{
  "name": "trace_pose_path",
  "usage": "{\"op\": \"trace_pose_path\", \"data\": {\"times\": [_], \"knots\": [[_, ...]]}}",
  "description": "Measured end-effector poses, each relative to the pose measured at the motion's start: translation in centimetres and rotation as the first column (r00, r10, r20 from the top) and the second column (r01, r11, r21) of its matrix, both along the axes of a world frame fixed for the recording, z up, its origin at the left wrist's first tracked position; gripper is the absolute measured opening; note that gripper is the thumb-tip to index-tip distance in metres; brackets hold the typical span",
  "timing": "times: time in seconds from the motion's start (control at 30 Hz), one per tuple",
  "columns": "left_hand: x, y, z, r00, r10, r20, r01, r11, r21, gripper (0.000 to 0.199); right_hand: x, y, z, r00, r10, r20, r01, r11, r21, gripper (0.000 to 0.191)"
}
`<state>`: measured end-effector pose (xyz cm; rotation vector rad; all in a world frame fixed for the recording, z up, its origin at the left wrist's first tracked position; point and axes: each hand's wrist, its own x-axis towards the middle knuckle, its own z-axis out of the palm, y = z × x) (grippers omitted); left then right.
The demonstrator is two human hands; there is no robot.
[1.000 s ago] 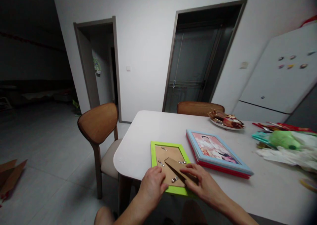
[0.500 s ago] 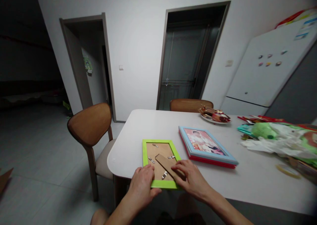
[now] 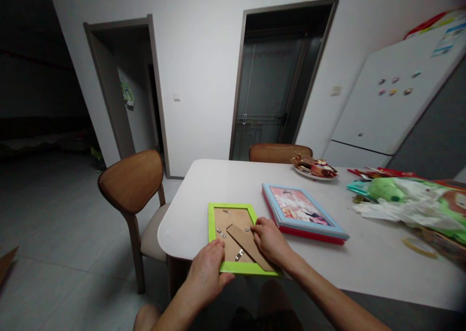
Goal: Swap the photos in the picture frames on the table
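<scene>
A lime-green photo frame (image 3: 233, 206) lies face down at the table's near edge, its brown backing board (image 3: 238, 218) showing. A slanting stand leg (image 3: 248, 243) and several metal clips (image 3: 239, 255) sit on the board. My left hand (image 3: 208, 267) grips the frame's lower left border, thumb along the near edge. Bent fingers of my right hand (image 3: 271, 241) press at the clip by the right border and partly cover it. Right of the frame is a stack of photo frames, a light blue one (image 3: 304, 207) over a red one (image 3: 309, 236).
The white table (image 3: 214, 180) holds a plate of food (image 3: 316, 170) at the back, and a green plush toy (image 3: 388, 190), plastic wrapping (image 3: 378, 210) and a tape roll (image 3: 418, 248) at the right. Wooden chairs stand left (image 3: 134, 180) and behind (image 3: 280, 152).
My right hand has moved up from the stand leg's lower part to the clip at the right border. My left hand keeps its hold on the frame.
</scene>
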<state>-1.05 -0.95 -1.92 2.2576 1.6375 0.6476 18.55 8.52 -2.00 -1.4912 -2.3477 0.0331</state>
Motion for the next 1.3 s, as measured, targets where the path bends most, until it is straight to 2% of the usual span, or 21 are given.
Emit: {"op": "trace_pose_path", "data": {"times": [0.3,0.5,0.6,0.7,0.77,0.9,1.03,1.17,1.3], "knots": [[-0.1,-0.3,0.0,1.0,0.01,0.027,-0.01,1.0,-0.004,0.054,0.1,0.5,-1.1,0.994,-0.02,-0.109,0.023,0.999,0.025,0.022],[-0.2,-0.2,-0.1,0.998,0.007,0.06,-0.007,1.0,-0.009,0.056,0.4,-0.1,-0.8,0.994,0.009,-0.105,-0.001,0.998,0.069,0.025],[-0.4,-0.2,-0.3,0.997,-0.007,0.074,0.007,1.0,-0.008,0.053,0.0,-2.1,-0.2,0.983,0.153,-0.106,-0.139,0.982,0.126,0.026],[-0.4,-0.1,-0.5,0.996,-0.017,0.093,0.016,1.0,0.003,0.048,-1.0,-4.3,0.6,0.915,0.392,-0.092,-0.386,0.919,0.074,0.025],[-0.4,-0.1,-0.6,0.994,-0.018,0.103,0.017,1.0,0.011,0.049,-1.5,-5.4,1.0,0.888,0.452,-0.089,-0.449,0.892,0.048,0.025],[-0.5,0.0,-0.8,0.994,-0.02,0.103,0.018,1.0,0.016,0.053,-1.7,-6.3,1.5,0.875,0.473,-0.1,-0.471,0.881,0.042,0.022],[-0.6,0.2,-1.1,0.994,-0.016,0.11,0.015,1.0,0.008,0.058,-1.7,-5.9,1.4,0.861,0.483,-0.157,-0.486,0.874,0.022,0.023],[-0.6,0.1,-1.0,0.993,-0.038,0.116,0.037,0.999,0.009,0.047,-3.8,-3.5,1.1,0.91,0.358,-0.208,-0.366,0.931,0.0,0.027],[-0.7,-0.3,-0.2,0.992,-0.037,0.121,0.035,0.999,0.017,0.046,-6.9,-0.9,0.9,0.948,0.305,-0.085,-0.307,0.952,-0.011,0.024]]}}
